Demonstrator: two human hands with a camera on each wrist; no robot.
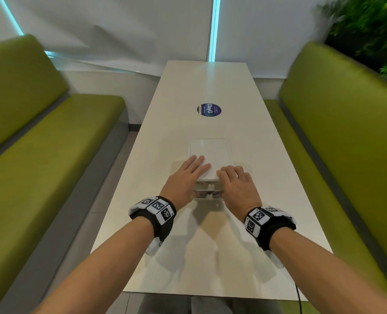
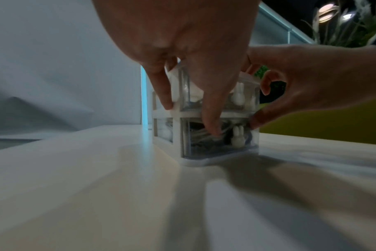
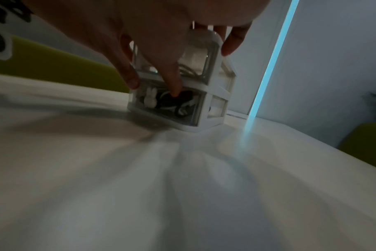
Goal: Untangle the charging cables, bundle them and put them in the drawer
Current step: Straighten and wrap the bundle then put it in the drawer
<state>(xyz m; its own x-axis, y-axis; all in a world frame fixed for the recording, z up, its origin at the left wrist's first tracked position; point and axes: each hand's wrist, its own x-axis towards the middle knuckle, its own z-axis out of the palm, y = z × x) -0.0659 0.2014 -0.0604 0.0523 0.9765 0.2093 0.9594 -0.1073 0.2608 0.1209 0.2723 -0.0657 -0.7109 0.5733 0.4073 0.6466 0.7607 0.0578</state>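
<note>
A small white drawer unit (image 1: 210, 150) with two stacked clear drawers and rabbit-shaped knobs (image 2: 238, 137) stands on the white table (image 1: 210, 257). White and black cables (image 3: 178, 105) lie coiled inside the lower drawer (image 2: 204, 146). The upper drawer (image 3: 195, 64) also holds something white. My left hand (image 1: 185, 177) lies flat on the unit's top, and its thumb (image 2: 212, 129) presses the lower drawer front. My right hand (image 1: 237, 184) rests bent fingers on the top right, with its thumb (image 3: 174, 90) on the same front. The lower drawer looks pushed in almost flush.
A round blue sticker (image 1: 209, 109) marks the table beyond the unit. Green benches run along the left (image 1: 52, 155) and right (image 1: 335, 143) sides. A plant (image 1: 373, 30) stands at the back right. A thin dark cord (image 1: 297, 295) hangs off the near table edge.
</note>
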